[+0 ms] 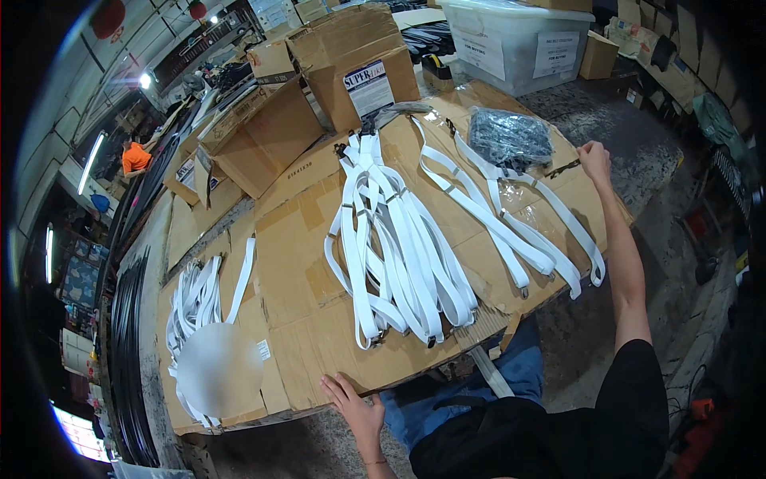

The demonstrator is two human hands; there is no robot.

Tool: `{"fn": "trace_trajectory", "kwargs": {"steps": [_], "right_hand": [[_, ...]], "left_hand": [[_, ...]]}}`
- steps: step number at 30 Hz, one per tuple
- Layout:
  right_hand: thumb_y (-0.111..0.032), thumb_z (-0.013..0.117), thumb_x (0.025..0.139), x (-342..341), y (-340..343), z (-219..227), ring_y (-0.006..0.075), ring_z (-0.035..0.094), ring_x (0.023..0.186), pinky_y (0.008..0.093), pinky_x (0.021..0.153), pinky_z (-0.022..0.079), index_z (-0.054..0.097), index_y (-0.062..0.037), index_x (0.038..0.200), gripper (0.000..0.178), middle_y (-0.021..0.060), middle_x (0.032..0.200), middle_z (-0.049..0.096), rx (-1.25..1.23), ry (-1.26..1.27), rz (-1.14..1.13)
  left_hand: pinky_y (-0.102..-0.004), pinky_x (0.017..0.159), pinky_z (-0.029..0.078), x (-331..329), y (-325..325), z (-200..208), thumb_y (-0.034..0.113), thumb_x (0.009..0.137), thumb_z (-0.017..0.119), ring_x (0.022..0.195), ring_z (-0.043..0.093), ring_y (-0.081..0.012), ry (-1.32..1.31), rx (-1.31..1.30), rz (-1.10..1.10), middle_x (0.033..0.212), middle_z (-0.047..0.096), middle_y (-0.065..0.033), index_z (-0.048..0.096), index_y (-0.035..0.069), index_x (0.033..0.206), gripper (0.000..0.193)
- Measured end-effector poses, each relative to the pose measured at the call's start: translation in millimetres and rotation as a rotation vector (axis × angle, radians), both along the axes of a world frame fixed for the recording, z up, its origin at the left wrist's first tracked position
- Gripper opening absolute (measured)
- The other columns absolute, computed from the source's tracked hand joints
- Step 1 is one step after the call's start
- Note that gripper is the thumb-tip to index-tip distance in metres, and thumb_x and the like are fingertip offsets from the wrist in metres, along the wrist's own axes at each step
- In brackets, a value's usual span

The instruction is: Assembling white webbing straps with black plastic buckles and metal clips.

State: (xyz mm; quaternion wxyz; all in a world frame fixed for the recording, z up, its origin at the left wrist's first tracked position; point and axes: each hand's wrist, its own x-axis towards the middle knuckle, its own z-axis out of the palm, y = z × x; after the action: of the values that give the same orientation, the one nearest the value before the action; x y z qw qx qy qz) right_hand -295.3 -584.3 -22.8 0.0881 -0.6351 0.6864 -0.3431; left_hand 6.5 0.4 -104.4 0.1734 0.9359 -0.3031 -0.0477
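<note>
My left hand (pixel 353 405) rests at the near edge of the cardboard-covered table (pixel 307 351), its fingers spread. My right hand (pixel 594 160) is closed at the table's right edge, beside a small dark strip (pixel 565 168); whatever its fingers hold is too small to make out. Between my hands lies a thick bundle of white suspenders (pixel 399 239), gathered at the far end with dark clips. Looser white suspenders (pixel 487 219) are laid out to its right, their straps reaching toward the near edge. A clear plastic bag of dark small parts (pixel 511 137) sits just beyond them.
More white straps (pixel 195 295) lie at the table's left, partly behind a blurred round patch. Open cardboard boxes (pixel 351 68) and a translucent bin (pixel 519 48) stand along the far side. Long black strips (pixel 132 359) run down the left. A person in orange (pixel 136 158) is far off.
</note>
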Motion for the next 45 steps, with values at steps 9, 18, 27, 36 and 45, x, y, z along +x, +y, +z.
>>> {"fn": "trace_trajectory", "kwargs": {"steps": [9, 18, 27, 36, 45], "right_hand": [[-0.013, 0.067, 0.075, -28.5, -21.9, -12.8, 0.0245, 0.065, 0.081, 0.0337, 0.074, 0.050, 0.067, -0.0069, 0.092, 0.018, 0.0143, 0.087, 0.067, -0.354, -0.091, 0.060], [-0.017, 0.052, 0.092, -82.0, -4.7, -30.3, 0.0218, 0.054, 0.107, 0.0318, 0.090, 0.047, 0.050, 0.0004, 0.124, 0.036, 0.0139, 0.123, 0.053, -0.202, -1.001, 0.285], [-0.028, 0.052, 0.092, -134.8, 88.4, 6.4, 0.0091, 0.053, 0.063, 0.0219, 0.057, 0.046, 0.048, -0.0074, 0.119, 0.034, 0.0021, 0.075, 0.057, 0.154, -1.217, 0.531], [-0.025, 0.055, 0.090, -98.9, 225.7, -7.3, 0.0094, 0.042, 0.050, 0.0195, 0.053, 0.035, 0.055, -0.0080, 0.096, 0.018, -0.0021, 0.065, 0.053, 0.029, -0.991, 0.415], [-0.021, 0.059, 0.088, -60.1, 207.7, -38.5, 0.0090, 0.045, 0.053, 0.0213, 0.049, 0.037, 0.059, -0.0019, 0.098, 0.021, 0.0006, 0.067, 0.054, 0.451, -1.219, 0.680]], "left_hand": [[-0.0599, 0.104, 0.017, -2.6, -3.4, -5.5, 0.011, 0.067, 0.065, 0.138, 0.003, -0.0399, -0.020, -0.071, -0.033, 0.148, 0.006, -0.0239, 0.017, -0.003, 0.140, 0.089], [-0.0575, 0.096, 0.032, 24.4, 7.6, 35.1, 0.033, 0.078, 0.060, 0.127, 0.032, -0.0349, -0.003, 0.184, -0.043, 0.136, 0.037, -0.0195, 0.042, 0.006, 0.128, 0.060], [-0.0464, 0.082, 0.044, 253.6, 78.5, 12.7, 0.018, 0.076, 0.058, 0.106, 0.051, -0.0353, -0.535, -0.087, 0.551, 0.104, 0.057, -0.0186, 0.053, 0.001, 0.109, 0.037], [-0.0457, 0.085, 0.039, 285.7, 161.0, -22.6, 0.019, 0.077, 0.060, 0.108, 0.046, -0.0314, -0.600, -0.042, 0.886, 0.109, 0.051, -0.0149, 0.052, 0.001, 0.106, 0.035], [-0.0385, 0.073, 0.046, 195.8, 156.0, -13.8, -0.003, 0.073, 0.048, 0.090, 0.052, -0.0339, -0.640, -0.228, 0.131, 0.092, 0.051, -0.0177, 0.050, -0.003, 0.079, 0.006]]}}
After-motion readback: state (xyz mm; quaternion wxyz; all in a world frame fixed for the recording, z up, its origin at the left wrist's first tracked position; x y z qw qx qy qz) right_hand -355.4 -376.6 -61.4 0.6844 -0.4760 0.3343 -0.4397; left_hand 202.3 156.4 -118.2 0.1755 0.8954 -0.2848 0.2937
